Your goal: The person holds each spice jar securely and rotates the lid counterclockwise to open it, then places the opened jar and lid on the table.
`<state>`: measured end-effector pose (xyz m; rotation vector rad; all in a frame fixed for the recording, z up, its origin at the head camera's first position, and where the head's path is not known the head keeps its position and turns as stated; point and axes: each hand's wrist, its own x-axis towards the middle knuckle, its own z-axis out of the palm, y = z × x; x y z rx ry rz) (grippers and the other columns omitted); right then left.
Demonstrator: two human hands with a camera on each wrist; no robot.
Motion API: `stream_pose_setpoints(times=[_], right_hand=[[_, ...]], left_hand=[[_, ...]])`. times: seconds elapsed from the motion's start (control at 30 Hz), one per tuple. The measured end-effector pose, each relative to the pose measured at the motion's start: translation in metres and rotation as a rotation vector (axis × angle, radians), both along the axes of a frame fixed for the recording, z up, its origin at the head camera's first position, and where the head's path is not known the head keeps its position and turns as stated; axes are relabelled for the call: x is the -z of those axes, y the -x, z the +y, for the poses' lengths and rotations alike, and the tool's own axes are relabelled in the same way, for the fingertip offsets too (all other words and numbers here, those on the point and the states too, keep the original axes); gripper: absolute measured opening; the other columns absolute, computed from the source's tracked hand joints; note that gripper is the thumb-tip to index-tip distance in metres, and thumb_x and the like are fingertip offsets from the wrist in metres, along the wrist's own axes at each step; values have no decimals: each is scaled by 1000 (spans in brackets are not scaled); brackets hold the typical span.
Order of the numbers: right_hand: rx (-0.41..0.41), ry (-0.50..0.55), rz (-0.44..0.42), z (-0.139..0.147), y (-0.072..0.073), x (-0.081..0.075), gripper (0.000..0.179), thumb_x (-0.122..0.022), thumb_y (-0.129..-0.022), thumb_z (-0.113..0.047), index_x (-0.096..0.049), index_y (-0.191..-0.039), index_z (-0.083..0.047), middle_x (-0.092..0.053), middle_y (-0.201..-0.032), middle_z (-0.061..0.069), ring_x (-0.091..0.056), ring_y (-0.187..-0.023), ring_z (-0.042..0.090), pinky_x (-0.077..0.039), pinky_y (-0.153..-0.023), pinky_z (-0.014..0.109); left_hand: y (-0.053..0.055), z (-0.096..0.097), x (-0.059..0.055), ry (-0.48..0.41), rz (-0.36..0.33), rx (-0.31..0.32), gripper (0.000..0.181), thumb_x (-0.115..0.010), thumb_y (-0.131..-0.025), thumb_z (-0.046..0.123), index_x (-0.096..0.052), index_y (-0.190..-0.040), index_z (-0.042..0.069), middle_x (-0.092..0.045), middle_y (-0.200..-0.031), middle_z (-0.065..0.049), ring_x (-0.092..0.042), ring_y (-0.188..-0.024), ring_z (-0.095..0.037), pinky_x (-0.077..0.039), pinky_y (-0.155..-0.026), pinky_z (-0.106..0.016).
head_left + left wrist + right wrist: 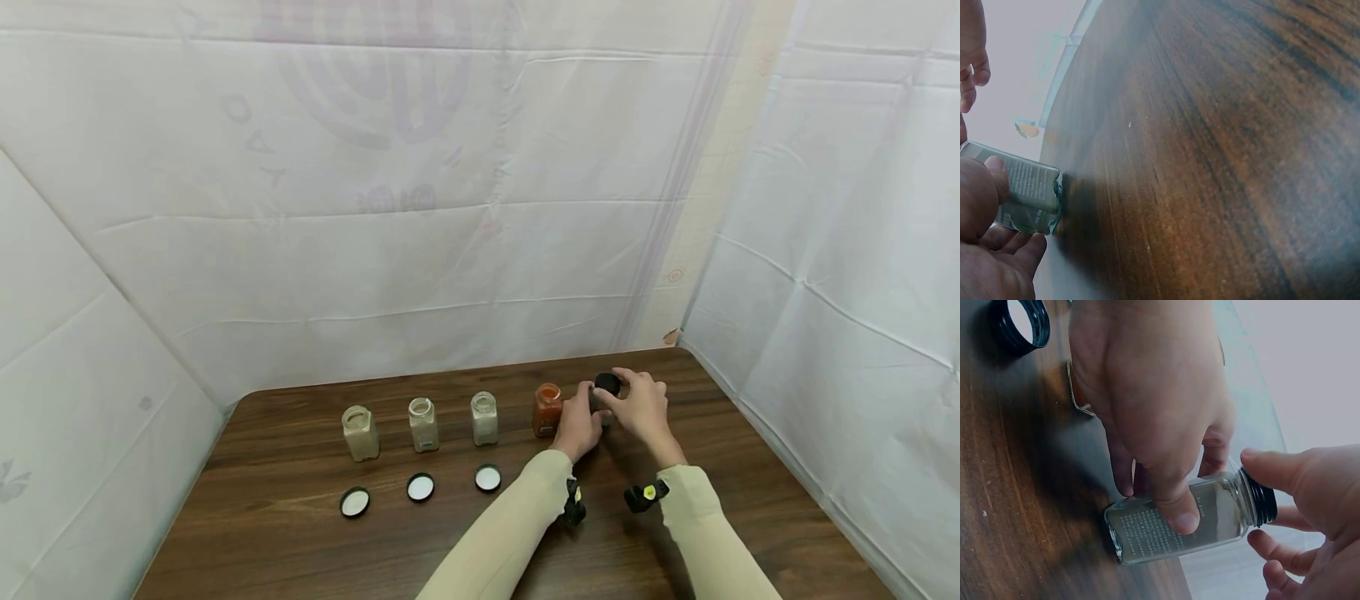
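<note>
A clear glass jar (pixel 1172 519) with a printed label stands at the table's right, with a pale powder inside. My left hand (pixel 579 425) grips its body, thumb on one face and fingers on the other, as the left wrist view shows too. On its mouth sits a black screw lid (pixel 607 383). My right hand (pixel 641 408) pinches that lid between thumb and fingers. Just left of my left hand is an uncapped jar of orange-red powder (pixel 547 412).
Three uncapped jars of pale contents, left jar (pixel 362 435), middle jar (pixel 423 427) and right jar (pixel 484 419), stand in a row. Before them lie black lids, white insides up: left lid (pixel 355 502), middle lid (pixel 421 487), right lid (pixel 487 477). White sheeting (pixel 420 250) borders the wooden table (pixel 285 542).
</note>
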<state>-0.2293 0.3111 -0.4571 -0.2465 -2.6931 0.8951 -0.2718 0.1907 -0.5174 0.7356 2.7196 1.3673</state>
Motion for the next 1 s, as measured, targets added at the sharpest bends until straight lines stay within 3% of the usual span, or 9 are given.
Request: stream_pose_setpoints(times=[0.17, 0.27, 0.43, 0.7, 1.0], right_hand=[[14, -25, -44, 1, 1, -3, 57, -75, -96, -32, -60, -140, -1, -58, -129, 29, -45, -110, 49, -38, -88, 61], [-3, -41, -53, 3, 2, -4, 54, -74, -97, -30, -61, -140, -1, -58, -129, 29, -46, -111, 51, -39, -86, 61], [-52, -49, -56, 4, 2, -6, 51, -70, -99, -24, -58, -142, -1, -53, -133, 32, -45, -109, 51, -38, -81, 58], [-118, -24, -70, 5, 5, -7, 48, -63, -101, -9, -53, -147, -1, -46, -143, 32, -40, -118, 52, -36, -86, 61], [-145, -40, -81, 4, 5, -7, 49, -57, -101, -3, -51, -149, -2, -43, -146, 32, -39, -121, 55, -38, -88, 63]], left_hand=[[-1, 0, -2, -8, -15, -4, 41, -62, -103, 14, -48, -141, 10, -69, -122, -15, -69, -107, -26, -56, -94, -38], [-1, 0, -1, -14, -19, -6, 39, -62, -103, 14, -49, -140, 10, -69, -124, -15, -68, -112, -27, -55, -97, -39], [-1, -1, -1, -17, -15, -3, 38, -63, -103, 12, -49, -138, 10, -69, -121, -13, -68, -110, -26, -56, -94, -38], [-1, -1, 1, -21, -1, 4, 40, -65, -103, 22, -49, -137, 10, -70, -115, -11, -69, -102, -22, -57, -90, -36], [-1, -1, -2, -17, -4, 10, 43, -64, -103, 23, -48, -141, 8, -69, -116, -15, -69, -100, -25, -57, -89, -37]])
